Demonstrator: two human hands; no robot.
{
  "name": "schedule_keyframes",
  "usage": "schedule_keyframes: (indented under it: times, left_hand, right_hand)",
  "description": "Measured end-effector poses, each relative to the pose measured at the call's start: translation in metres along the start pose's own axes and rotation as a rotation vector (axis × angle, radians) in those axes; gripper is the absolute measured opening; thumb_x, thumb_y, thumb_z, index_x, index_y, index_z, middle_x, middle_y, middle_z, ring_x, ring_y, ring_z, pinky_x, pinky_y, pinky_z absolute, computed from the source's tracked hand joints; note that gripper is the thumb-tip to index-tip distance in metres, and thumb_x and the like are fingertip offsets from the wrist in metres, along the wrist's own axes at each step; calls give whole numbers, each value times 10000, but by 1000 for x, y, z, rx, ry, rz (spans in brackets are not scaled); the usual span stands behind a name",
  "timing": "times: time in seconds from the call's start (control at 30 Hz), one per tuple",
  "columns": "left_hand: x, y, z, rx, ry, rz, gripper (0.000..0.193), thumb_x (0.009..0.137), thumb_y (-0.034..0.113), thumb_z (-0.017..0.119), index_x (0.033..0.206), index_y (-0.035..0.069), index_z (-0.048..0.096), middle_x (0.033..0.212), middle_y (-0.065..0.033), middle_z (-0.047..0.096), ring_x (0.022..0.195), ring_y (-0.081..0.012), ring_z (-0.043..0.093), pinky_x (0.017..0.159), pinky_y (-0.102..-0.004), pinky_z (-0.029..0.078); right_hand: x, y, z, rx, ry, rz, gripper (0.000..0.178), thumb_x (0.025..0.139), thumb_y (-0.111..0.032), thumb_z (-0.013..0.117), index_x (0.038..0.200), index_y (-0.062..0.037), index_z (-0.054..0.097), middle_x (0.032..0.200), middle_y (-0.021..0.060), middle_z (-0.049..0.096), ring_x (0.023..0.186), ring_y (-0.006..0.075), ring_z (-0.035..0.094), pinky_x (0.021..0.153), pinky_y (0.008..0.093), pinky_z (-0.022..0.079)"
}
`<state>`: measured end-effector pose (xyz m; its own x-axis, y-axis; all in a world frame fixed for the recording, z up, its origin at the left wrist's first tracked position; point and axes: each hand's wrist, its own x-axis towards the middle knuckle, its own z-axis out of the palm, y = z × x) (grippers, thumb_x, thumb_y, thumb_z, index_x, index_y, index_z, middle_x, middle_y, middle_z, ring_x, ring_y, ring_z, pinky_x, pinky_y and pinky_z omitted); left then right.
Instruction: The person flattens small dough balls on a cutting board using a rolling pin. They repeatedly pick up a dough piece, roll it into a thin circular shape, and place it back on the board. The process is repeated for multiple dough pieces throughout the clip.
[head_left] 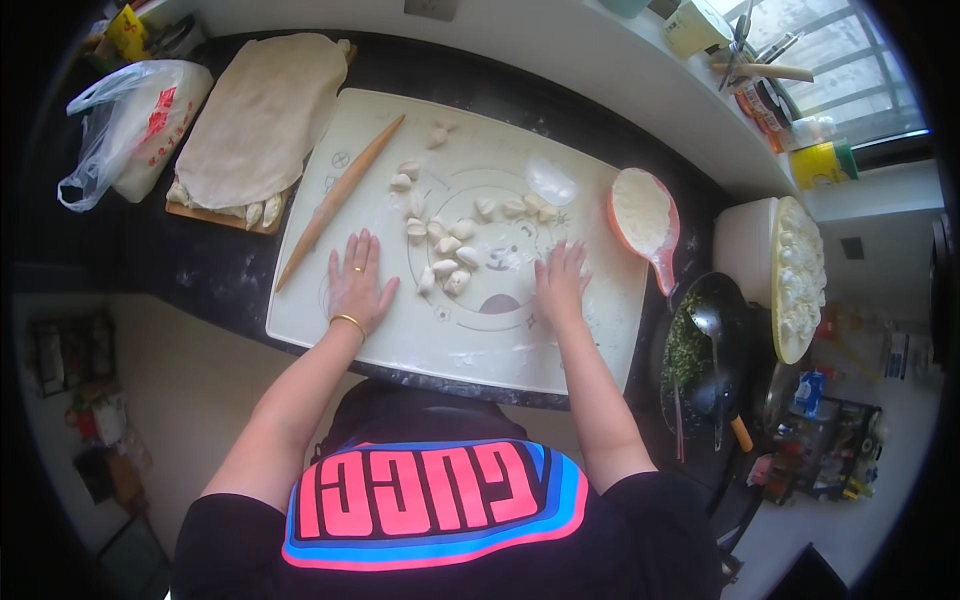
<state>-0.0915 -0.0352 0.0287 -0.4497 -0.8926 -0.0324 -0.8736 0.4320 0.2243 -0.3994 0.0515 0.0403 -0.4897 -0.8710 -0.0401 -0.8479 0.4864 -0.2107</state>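
Note:
On the white silicone mat (500,365) lie several small lumps of pale dough (441,238), scattered around its middle. My left hand (358,285), with a ring and a gold bangle, rests palm down with fingers spread, left of the lumps. It holds nothing. Over on the right part of the mat, my right hand (562,283) lies with its fingers stretched out. No object shows in it; what is under its palm is hidden. A tapered wooden rolling pin (342,200) lies slanted beyond my left hand. Beyond my right hand is a white patch of flour (551,183).
A pink handled bowl of flour (642,212) sits at the mat's right edge. Farther right are a dark pan of chopped green filling (690,345) and a round tray of dumplings (800,265). At far left stand a pale-sheet-covered board (262,130) and a plastic bag (150,120).

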Motion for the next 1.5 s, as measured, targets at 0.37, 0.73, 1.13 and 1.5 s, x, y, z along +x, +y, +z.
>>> schedule_keyframes:
  times: [0.37,0.73,1.13,1.5]
  left_hand:
    - [-1,-2,3,-2,-23,0,735,880,434,470,1442,28,225,1526,-114,174,1416,-262,127,1132,-484,78]
    - [0,0,2,15,-40,-9,727,884,436,458,1444,35,227,1523,-118,180,1414,-266,134,1131,-481,76]
    - [1,-3,1,17,-46,-6,747,881,450,455,1450,33,208,1526,-113,174,1415,-259,136,1131,-481,72]
    - [-1,-2,3,-11,3,7,743,862,398,512,1441,28,230,1516,-128,200,1406,-272,172,1123,-483,96]
  right_hand:
    - [63,-2,18,259,264,-200,359,733,-3,605,1092,-22,598,1059,177,586,914,324,561,805,382,458]
    - [-16,-1,-7,226,107,-457,576,835,-141,589,1314,89,367,1370,288,362,1286,426,336,1074,447,282]
    - [21,3,11,138,-209,-339,590,828,-142,595,1345,30,367,1378,302,351,1255,421,379,1039,466,327]
    - [51,6,4,547,-17,-65,255,798,-90,597,1031,10,621,1046,193,564,999,359,542,872,396,445]
